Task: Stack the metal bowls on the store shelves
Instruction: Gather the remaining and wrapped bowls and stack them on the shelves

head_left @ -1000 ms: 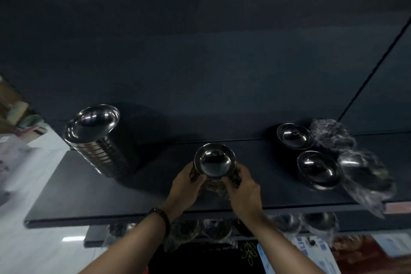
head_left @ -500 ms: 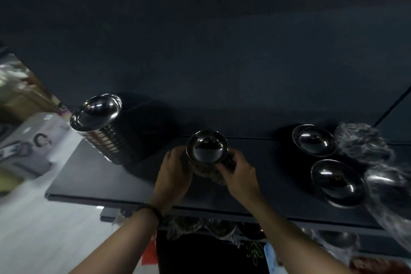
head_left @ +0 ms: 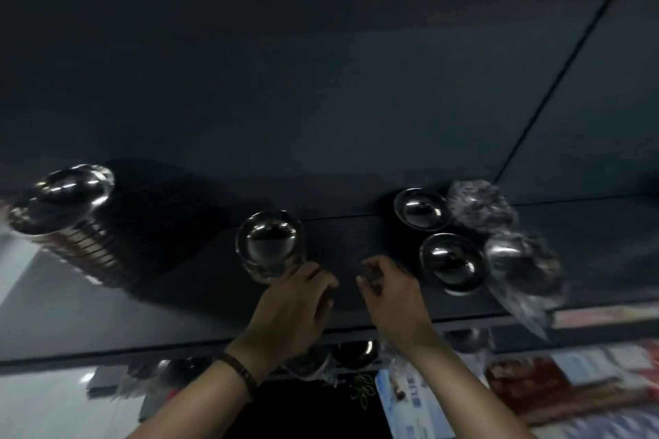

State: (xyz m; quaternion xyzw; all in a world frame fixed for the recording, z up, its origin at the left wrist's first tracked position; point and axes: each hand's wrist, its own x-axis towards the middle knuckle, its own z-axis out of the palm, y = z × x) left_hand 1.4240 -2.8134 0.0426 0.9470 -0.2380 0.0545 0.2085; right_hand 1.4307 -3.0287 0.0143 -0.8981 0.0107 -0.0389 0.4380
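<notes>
Your short stack (head_left: 269, 246) of nested metal bowls stands upright on the dark shelf (head_left: 185, 306), near its middle and close to the back panel. Its top bowl is round and mirror-bright, open side up, with a pale glint across the hollow. The rims below it blur together, so you cannot count them.

Your left hand (head_left: 292, 310) sits just right of the stack's base, fingers loosely curled and holding nothing. Whether the fingertips touch the stack is unclear. Your right hand (head_left: 392, 292) is apart from the stack, fingers also loosely curled and holding nothing, just left of the front bowl (head_left: 451, 262).

The back bowl (head_left: 420, 208) sits behind that one, both of them open side up and shiny. 2 wrapped bowls (head_left: 524, 260) in crinkled clear plastic lie just beside them on the right.

A tall stack (head_left: 67, 221) of many bowls stands at the shelf's left end. A dark band (head_left: 239, 369) circles your left wrist. Lower bowls (head_left: 353, 353) show, blurred, under the shelf's front edge.
</notes>
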